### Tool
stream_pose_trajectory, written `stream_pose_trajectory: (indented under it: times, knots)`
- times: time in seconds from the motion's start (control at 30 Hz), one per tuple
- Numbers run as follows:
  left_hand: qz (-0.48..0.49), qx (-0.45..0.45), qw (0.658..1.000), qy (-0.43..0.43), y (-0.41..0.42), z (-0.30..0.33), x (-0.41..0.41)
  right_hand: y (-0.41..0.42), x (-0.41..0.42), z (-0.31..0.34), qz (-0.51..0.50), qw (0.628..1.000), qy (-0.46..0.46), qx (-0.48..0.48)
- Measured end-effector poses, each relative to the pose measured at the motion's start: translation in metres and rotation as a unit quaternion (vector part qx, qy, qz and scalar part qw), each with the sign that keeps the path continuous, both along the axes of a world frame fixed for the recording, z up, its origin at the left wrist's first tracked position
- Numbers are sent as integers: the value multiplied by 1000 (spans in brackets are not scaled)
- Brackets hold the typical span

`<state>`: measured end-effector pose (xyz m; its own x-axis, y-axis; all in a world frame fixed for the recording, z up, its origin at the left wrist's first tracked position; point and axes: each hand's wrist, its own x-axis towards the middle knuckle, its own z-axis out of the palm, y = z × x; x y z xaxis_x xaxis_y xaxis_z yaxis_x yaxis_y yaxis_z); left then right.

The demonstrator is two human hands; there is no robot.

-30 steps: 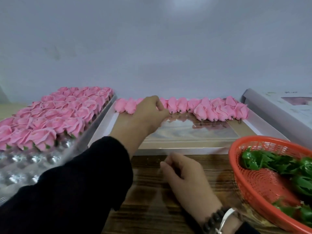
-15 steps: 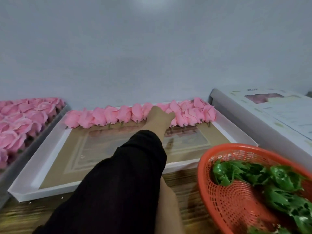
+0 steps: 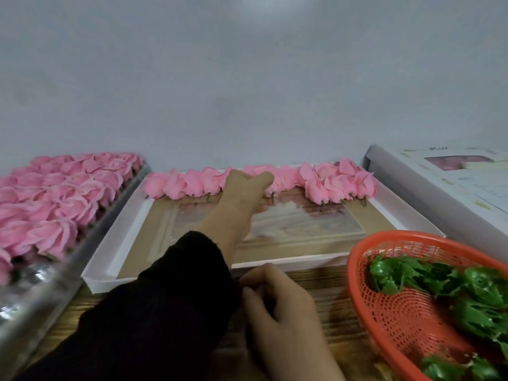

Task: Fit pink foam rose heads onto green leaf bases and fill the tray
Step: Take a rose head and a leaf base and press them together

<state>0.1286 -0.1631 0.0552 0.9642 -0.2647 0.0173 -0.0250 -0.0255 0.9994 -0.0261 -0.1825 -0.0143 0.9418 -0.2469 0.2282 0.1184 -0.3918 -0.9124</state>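
Pink foam rose heads (image 3: 341, 182) lie in one row along the far wall of the white box tray (image 3: 104, 273), stems toward the person, and the left hand (image 3: 242, 193) reaches into that row. Its fingers are buried among the petals, so whether they pinch a rose or only press it cannot be told; it looks like a flower being seated or taken from the line. The right hand (image 3: 280, 312) rests on the wooden table just before the tray's near wall, fingers loosely curled; it seems to hold nothing, though the palm side is hidden.

Right of that hand, an orange basket (image 3: 390, 328) holds the green leaf bases (image 3: 412, 276), within easy reach. Left of the reaching arm, a clear tray (image 3: 55, 276) is packed with finished roses (image 3: 55, 193). A white carton (image 3: 450, 188) sits beyond the basket. The black sleeve (image 3: 165, 312) crosses the box tray's near edge, covering part of its bare floor.
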Motion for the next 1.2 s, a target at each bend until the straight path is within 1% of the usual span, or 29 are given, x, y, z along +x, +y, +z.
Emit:
stream_pose_trajectory:
  times: [0.07, 0.13, 0.2, 0.3, 0.4, 0.57, 0.63, 0.8, 0.93, 1.0, 1.07, 1.1, 1.2]
  knots:
    - [-23, -36, 999, -19, 29, 9, -22, 3, -3, 12, 3, 1000, -21, 7]
    - [-19, -54, 998, -36, 58, 11, -46, 6, -6, 18, 12, 999, -32, 14]
    - [1, -75, 996, -50, 83, 9, -71, 7, -7, 22, 14, 998, -50, 17]
    - [43, -84, 994, -62, 113, -4, -104, 13, -13, 27, 17, 998, -53, 12]
    - [52, -89, 992, -75, 128, -16, -130, 20, -23, 30, 41, 996, -35, 76]
    - [55, -57, 988, -130, 131, -27, -157, 33, -45, 32, 75, 993, -11, 94]
    - [42, -39, 987, -152, 128, -30, -164, 36, -53, 31, 63, 994, -7, 85]
    - [-14, 12, 978, -208, 120, -35, -169, 27, -56, 33, 30, 997, -40, 50]
    - [-27, 72, 964, -255, 123, -39, -164, 26, -56, 32, 36, 995, -27, 86]
    - [-38, 99, 957, -270, 123, -39, -163, 26, -55, 32, 49, 993, -36, 106]
    - [-61, 100, 959, -259, 125, -38, -162, 25, -54, 33, 57, 989, -51, 128]
    - [-78, 76, 967, -230, 127, -37, -162, 24, -53, 34, 59, 986, -56, 145]
    - [-117, -17, 989, -93, 130, -37, -160, 21, -53, 36, 55, 979, -77, 181]
